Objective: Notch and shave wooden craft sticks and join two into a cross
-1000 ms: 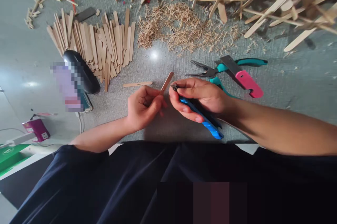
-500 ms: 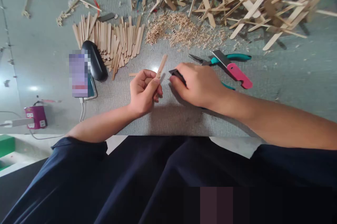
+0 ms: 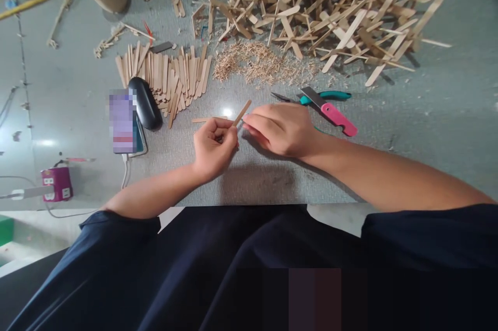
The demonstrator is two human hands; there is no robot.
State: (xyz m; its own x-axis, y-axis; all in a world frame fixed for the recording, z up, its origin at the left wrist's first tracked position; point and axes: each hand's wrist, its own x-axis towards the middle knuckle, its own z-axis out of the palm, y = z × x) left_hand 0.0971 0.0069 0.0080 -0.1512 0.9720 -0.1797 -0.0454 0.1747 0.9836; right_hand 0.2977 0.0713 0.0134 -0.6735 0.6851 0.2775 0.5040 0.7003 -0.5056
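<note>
My left hand (image 3: 213,147) is closed on the lower end of a flat wooden stick (image 3: 243,111), which points up and to the right. My right hand (image 3: 282,128) lies just right of it, fingers pressed together, their tips touching the stick's middle. The blue cutter it gripped a moment ago is hidden under the palm. Both hands hover over the grey table mat (image 3: 257,180) near its front edge.
A row of sticks (image 3: 167,74), wood shavings (image 3: 260,64) and a big stick heap (image 3: 311,9) lie behind. Teal pliers (image 3: 327,96) and a pink-handled blade (image 3: 334,113) sit right of my hands. A black case (image 3: 144,102), phone (image 3: 124,121) and loose stick (image 3: 204,120) lie left.
My right hand has rolled over so the blue cutter no longer shows, and its fingertips have closed in on the stick. The view has tilted up the table.
</note>
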